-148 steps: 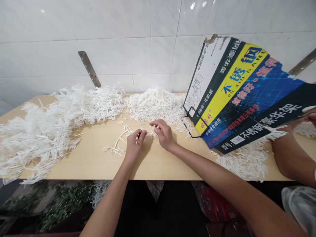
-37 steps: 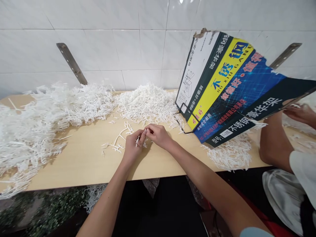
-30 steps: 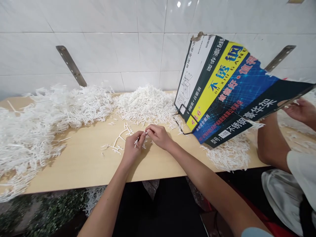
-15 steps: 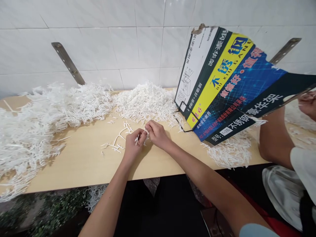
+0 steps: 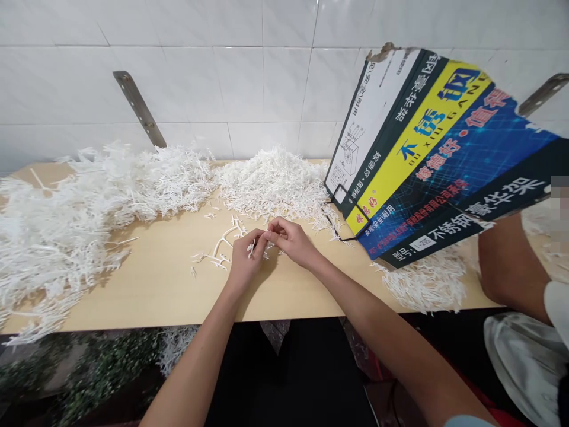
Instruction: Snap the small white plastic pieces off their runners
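My left hand [image 5: 247, 256] is closed on a white plastic piece with short prongs, which pokes out between thumb and fingers. My right hand [image 5: 291, 242] meets it fingertip to fingertip in a pinch at the same spot. The fingers hide most of what lies between them. Just left of my hands, a thin white branched plastic runner [image 5: 222, 240] with small prongs rests on the wooden table. Beyond my hands is a heap of small white plastic pieces [image 5: 271, 181].
A larger white heap [image 5: 89, 196] spreads along the left of the tabletop [image 5: 169, 296]. At right a printed cardboard sheet [image 5: 413, 160] leans upright in a black wire stand [image 5: 342, 228]. Behind it show more white pieces [image 5: 429, 284] and another person's arm [image 5: 511, 267].
The view has turned slightly left, so everything sits further right in the picture. My fingertips have drawn closer together around the small white piece.
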The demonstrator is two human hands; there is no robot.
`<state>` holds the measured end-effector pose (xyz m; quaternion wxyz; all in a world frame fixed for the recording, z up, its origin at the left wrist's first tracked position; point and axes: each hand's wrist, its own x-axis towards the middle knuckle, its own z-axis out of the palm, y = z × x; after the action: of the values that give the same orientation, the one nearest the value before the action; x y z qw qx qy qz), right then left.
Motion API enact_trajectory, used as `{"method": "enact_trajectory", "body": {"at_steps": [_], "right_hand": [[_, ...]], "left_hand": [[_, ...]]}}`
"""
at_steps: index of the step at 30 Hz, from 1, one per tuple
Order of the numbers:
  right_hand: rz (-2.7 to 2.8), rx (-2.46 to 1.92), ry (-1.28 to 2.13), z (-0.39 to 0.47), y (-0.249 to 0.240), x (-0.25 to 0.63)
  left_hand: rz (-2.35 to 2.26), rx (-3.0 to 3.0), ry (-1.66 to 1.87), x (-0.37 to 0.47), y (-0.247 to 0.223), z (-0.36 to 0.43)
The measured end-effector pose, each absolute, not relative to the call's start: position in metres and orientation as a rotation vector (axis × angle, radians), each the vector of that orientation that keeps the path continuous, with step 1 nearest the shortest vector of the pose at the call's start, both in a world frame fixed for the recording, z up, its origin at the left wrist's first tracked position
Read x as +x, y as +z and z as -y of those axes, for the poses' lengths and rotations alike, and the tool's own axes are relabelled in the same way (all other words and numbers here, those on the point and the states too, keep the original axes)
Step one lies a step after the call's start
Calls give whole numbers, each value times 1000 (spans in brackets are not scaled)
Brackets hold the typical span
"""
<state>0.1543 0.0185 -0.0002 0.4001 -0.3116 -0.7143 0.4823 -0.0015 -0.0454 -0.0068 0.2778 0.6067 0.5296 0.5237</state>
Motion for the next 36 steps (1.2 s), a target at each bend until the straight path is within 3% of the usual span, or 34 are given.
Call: {"method": "enact_trajectory", "body": {"at_steps": [3, 8, 11, 15, 20, 22, 29, 36], "right_hand": [[1792, -785, 1307, -20, -2, 154], [1509, -582, 1877, -18, -9, 150], [1322, -459, 2048, -19, -8, 151], [1153, -445, 1909, -28, -2, 159], [1555, -814, 1215, -33, 0, 164], [1675, -815, 1081, -30, 2, 164], [1898, -769, 1373, -25, 7, 166], [1736, -776, 1554, -30, 3, 169]], "left_hand": [[-1368, 1616, 1421, 0, -7, 44], [-1142, 1327, 1386, 3, -5, 45], [-1035, 1158, 1373, 1, -9, 44], [-1103, 1067, 1490, -4, -13, 41], [-1150, 1202, 1521, -3, -8, 39], [-1163, 1187, 1535, -2, -8, 39], [-1247, 1288, 1540, -1, -8, 40], [-1318, 1339, 1481, 1, -6, 43]]}}
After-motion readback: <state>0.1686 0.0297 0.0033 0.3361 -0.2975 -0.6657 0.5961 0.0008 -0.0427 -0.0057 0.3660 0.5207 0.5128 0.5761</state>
